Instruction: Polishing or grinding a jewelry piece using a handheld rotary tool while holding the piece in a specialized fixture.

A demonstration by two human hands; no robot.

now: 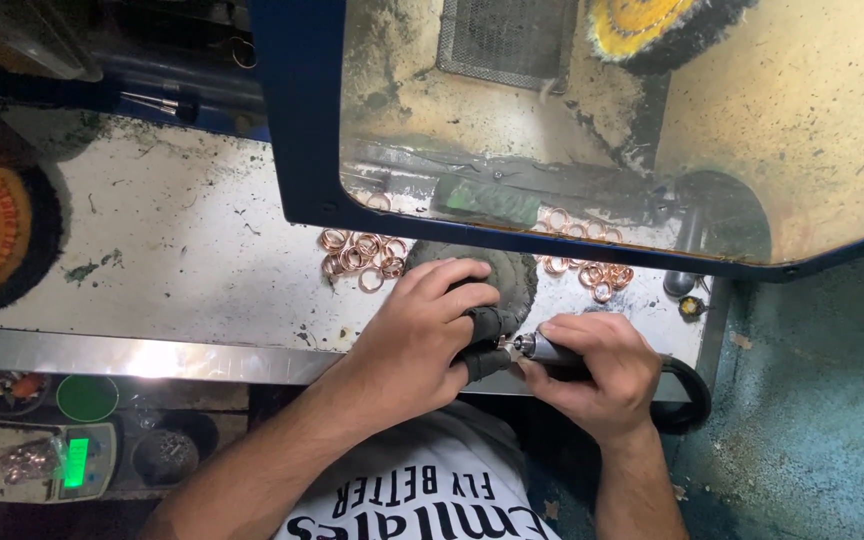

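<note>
Left hand: we see our left hand curled over a small piece at the front edge of the worktop, its black-covered fingertips pinched shut on it; the piece itself is too hidden for us to name.
Right hand: our right hand is wrapped around a slim rotary handpiece, with the metal tip pointing left and meeting the left fingertips.
Handpiece cable: a dark cable loops out from behind our right hand, just off the worktop's edge.
Rings, left heap: copper-coloured rings lie in a loose pile just beyond our left hand.
Rings, right heap: more rings lie beyond our right hand, partly under the blue-framed shield.
Dark wheel: a round dark wheel sits between the two heaps, touching our left hand's far side.
Lower left: a small scale with a green display sits below the worktop.
</note>
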